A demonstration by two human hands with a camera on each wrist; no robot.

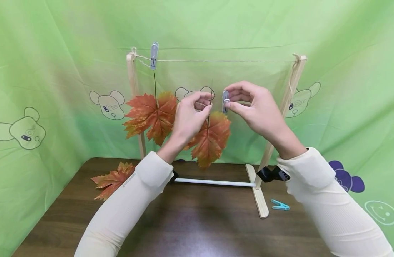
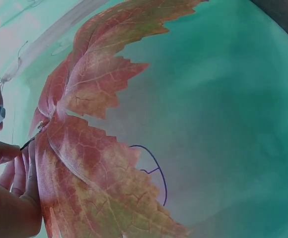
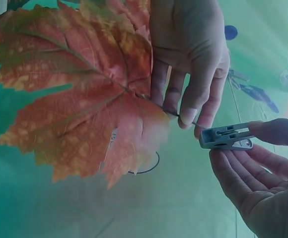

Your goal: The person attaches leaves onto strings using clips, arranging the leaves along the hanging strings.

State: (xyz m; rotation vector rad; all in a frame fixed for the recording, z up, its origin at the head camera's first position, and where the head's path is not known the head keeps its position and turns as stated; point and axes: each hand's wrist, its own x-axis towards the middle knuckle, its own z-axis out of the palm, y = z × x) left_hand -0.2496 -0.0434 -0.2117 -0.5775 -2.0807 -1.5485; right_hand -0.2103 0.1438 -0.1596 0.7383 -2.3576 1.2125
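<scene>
While left hand [image 1: 191, 116] pinches stem [image 3: 170, 112] | leaf [image 1: 209, 142] hangs below | clothespin [image 1: 225, 96] in right hand [image 1: 257, 103]

A leaf [image 1: 209, 141] is showing orange-red, a clothespin [image 1: 225, 97] is showing grey, the green backdrop [image 1: 216, 21] is bearing cartoon outlines.

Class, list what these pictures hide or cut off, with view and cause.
Head: right part of table leaf, behind left sleeve.
Head: lower end of left post, behind that sleeve.
Left wrist: held leaf, cut by bottom edge.
Right wrist: right hand, cut by right edge.
</scene>
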